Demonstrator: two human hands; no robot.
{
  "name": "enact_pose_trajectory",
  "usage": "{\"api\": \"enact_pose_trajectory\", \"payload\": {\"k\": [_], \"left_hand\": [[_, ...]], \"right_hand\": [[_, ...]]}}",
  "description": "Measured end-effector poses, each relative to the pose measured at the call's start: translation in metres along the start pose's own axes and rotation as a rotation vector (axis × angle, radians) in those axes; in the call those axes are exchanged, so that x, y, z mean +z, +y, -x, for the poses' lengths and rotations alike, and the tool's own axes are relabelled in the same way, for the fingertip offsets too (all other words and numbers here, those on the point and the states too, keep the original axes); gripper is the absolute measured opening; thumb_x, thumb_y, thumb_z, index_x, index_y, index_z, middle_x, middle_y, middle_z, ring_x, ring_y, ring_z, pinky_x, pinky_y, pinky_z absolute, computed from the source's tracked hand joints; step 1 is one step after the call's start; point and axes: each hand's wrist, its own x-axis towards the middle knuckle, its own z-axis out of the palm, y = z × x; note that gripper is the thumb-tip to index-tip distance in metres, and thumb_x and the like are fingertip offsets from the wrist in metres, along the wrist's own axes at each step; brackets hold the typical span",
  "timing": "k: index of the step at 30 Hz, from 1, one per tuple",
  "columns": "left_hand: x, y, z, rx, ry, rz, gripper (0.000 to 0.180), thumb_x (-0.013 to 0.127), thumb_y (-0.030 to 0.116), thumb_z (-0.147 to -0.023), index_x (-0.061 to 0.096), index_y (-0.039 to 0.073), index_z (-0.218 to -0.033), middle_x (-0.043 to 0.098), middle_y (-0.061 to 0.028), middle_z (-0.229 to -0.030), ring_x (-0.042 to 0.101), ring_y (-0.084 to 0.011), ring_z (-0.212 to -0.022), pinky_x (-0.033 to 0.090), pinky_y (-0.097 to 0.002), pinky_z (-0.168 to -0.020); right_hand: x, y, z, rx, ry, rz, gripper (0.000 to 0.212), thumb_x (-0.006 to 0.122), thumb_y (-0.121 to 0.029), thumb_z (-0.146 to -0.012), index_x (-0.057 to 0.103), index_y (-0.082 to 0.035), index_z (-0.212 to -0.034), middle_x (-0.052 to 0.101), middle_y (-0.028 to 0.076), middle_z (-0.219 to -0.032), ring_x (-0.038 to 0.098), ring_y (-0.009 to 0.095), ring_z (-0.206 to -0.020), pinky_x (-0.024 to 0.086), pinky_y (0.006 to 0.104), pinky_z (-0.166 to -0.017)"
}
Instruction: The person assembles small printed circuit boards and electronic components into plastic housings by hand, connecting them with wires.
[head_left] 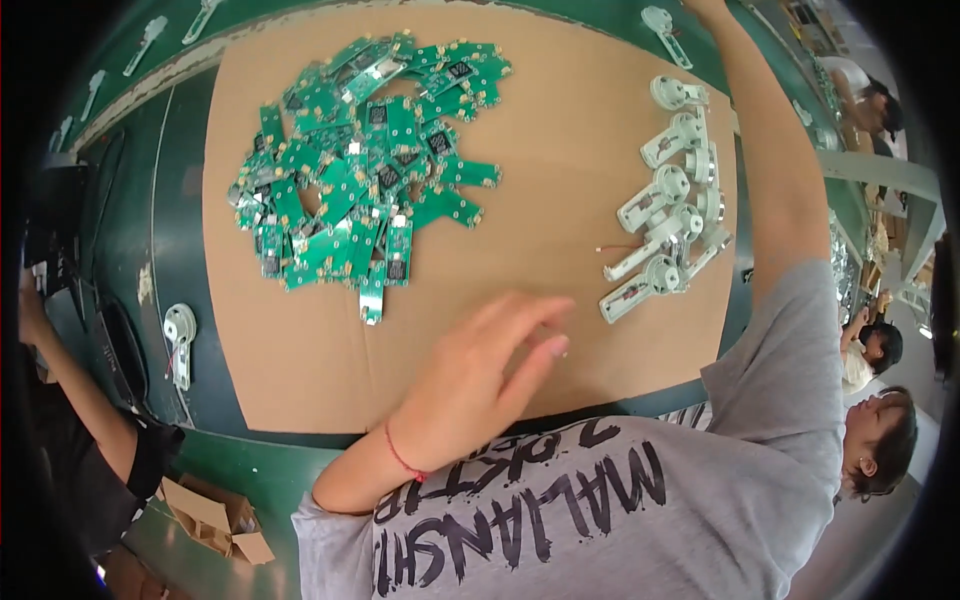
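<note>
White plastic parts [669,183] cluster along the right edge of the cardboard [540,130]; green circuit boards [345,200] heap toward its far-left corner. Your left hand [495,360] hangs empty just inside the near edge, fingers parted; your right hand [707,6], beyond the far-right corner, is cut off, so I can't tell its grip.

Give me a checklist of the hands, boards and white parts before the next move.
1. Left hand free: ok, nothing shows in its fingers, which are spread from the thumb.
2. Right hand free: cannot tell, the top edge cuts it off.
3. Green circuit boards separated: not ok, they overlap in a heap.
4. White parts apart from the boards: ok, bare cardboard lies between the heap and their cluster.
5. All white parts on the cardboard: not ok, a lone one lies left of it.
</note>
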Motion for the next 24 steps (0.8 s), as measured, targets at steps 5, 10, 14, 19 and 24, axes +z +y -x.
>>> {"api": "enact_pose_trajectory", "payload": {"k": [5, 10, 14, 19, 24], "left_hand": [[-0.03, -0.022, -0.006, 0.217, 0.365, -0.931, 0.026, 0.055, 0.003, -0.073, 0.06, 0.006, -0.099, 0.057, -0.0076, -0.091, 0.051, -0.0255, -0.083, 0.042, -0.0351, -0.074], [-0.05, -0.03, -0.04, 0.462, 0.288, -1.168, 0.024, 0.052, 0.002, -0.071, 0.063, 0.009, -0.091, 0.056, -0.003, -0.089, 0.05, -0.0215, -0.087, 0.04, -0.0345, -0.076], [-0.051, -0.024, -0.043, 0.475, 0.225, -1.301, 0.019, 0.056, 0.006, -0.072, 0.064, 0.011, -0.088, 0.054, -0.002, -0.083, 0.05, -0.0203, -0.088, 0.038, -0.035, -0.078], [-0.014, -0.018, -0.013, 0.296, 0.174, -0.372, 0.01, 0.058, 0.003, -0.08, 0.06, 0.002, -0.091, 0.057, -0.0054, -0.089, 0.056, -0.015, -0.073, 0.046, -0.0241, -0.063], [0.028, -0.015, 0.032, 0.113, 0.166, 0.091, 0.014, 0.059, 0.003, -0.082, 0.058, -0.001, -0.096, 0.056, -0.0028, -0.087, 0.052, -0.0081, -0.073, 0.042, -0.0203, -0.065]], "right_hand": [[-0.046, -0.137, 0.17, -0.473, -0.356, -0.395, 0.016, 0.062, -0.01, -0.071, 0.058, -0.001, -0.083, 0.06, 0.008, -0.074, 0.055, 0.015, -0.065, 0.045, 0.0284, -0.06], [-0.085, -0.171, 0.34, -0.878, -0.488, -0.337, 0.024, 0.058, 0.003, -0.067, 0.058, -0.002, -0.091, 0.054, 0.009, -0.087, 0.054, 0.026, -0.086, 0.044, 0.0343, -0.075], [-0.087, -0.168, 0.397, -0.678, -0.499, -0.549, 0.018, 0.057, 0.003, -0.073, 0.058, -0.002, -0.09, 0.055, 0.009, -0.087, 0.053, 0.027, -0.083, 0.043, 0.0351, -0.073], [-0.105, -0.174, 0.424, -0.412, -0.515, -0.742, 0.013, 0.053, -0.004, -0.084, 0.057, -0.002, -0.096, 0.056, 0.007, -0.087, 0.054, 0.021, -0.082, 0.044, 0.0291, -0.067], [-0.12, -0.179, 0.443, -0.112, -0.63, -0.952, 0.014, 0.046, -0.007, -0.089, 0.053, 0.001, -0.099, 0.055, 0.003, -0.085, 0.053, 0.01, -0.079, 0.043, 0.0232, -0.066]]}}
